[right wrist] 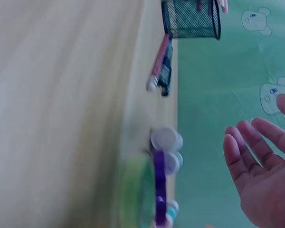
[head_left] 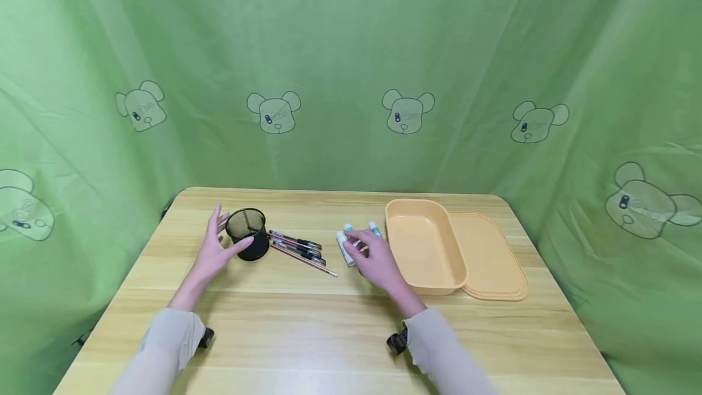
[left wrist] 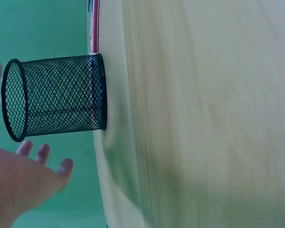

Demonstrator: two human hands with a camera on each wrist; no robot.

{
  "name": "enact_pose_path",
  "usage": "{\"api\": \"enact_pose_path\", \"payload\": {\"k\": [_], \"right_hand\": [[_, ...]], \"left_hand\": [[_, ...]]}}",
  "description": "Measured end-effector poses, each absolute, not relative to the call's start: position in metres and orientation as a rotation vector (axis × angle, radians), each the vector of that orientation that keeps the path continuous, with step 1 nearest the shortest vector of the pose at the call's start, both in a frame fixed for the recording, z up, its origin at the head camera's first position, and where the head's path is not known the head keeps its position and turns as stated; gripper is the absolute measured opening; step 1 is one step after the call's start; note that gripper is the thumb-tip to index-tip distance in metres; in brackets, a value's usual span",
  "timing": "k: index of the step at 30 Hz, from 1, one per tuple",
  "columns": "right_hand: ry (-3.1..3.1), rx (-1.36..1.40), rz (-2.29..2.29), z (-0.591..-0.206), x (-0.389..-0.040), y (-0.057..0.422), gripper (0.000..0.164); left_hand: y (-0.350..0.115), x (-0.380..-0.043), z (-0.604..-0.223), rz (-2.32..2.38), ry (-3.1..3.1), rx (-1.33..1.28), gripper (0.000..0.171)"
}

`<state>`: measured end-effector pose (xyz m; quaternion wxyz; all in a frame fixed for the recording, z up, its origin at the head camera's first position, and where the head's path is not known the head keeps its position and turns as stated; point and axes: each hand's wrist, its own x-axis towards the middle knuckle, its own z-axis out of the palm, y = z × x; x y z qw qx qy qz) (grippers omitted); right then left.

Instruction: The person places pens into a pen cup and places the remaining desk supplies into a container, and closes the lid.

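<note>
A black mesh pen cup (head_left: 255,249) stands upright at the left of the table. My left hand (head_left: 216,249) curves around its near left side, thumb in front and fingers spread. In the left wrist view the fingers show a gap from the mesh cup (left wrist: 61,97). Over a group of small white cylinders (head_left: 346,253) hovers my right hand (head_left: 378,261), partly hiding them. The right wrist view shows this right hand (right wrist: 268,187) with relaxed fingers, holding nothing. Below it are a purple ring (right wrist: 160,190) and a blurred green ring (right wrist: 130,190), beside white round ends (right wrist: 165,139).
Several black-capped pens (head_left: 307,244) and a pencil (head_left: 315,266) lie just right of the cup. An open orange box (head_left: 425,249) stands right of the white cylinders, with its flat orange lid (head_left: 493,258) beside it. Green curtains (head_left: 340,157) hang behind the table.
</note>
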<state>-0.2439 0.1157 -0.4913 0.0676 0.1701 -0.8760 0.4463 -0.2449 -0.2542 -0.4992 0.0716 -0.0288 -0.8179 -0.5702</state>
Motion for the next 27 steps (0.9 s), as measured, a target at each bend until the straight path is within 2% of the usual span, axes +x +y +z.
{"api": "enact_pose_path", "payload": {"k": [9, 14, 19, 27], "right_hand": [[-2.696, 0.562, 1.412, -0.512, -0.236, 0.093, 0.031], [-2.725, 0.617, 1.360, -0.522, -0.233, 0.086, 0.030], [-2.772, 0.620, 1.317, -0.530, -0.232, 0.083, 0.030], [-2.811, 0.622, 1.258, -0.534, -0.230, 0.081, 0.027]], "left_hand": [[-0.253, -0.263, -0.522, -1.829, -2.416, 0.027, 0.113], [-0.248, -0.260, -0.515, -1.940, -2.369, 0.033, 0.117], [-0.242, -0.255, -0.505, -2.013, -2.329, 0.026, 0.115], [-0.238, -0.257, -0.507, -2.020, -2.308, 0.051, 0.115]]}}
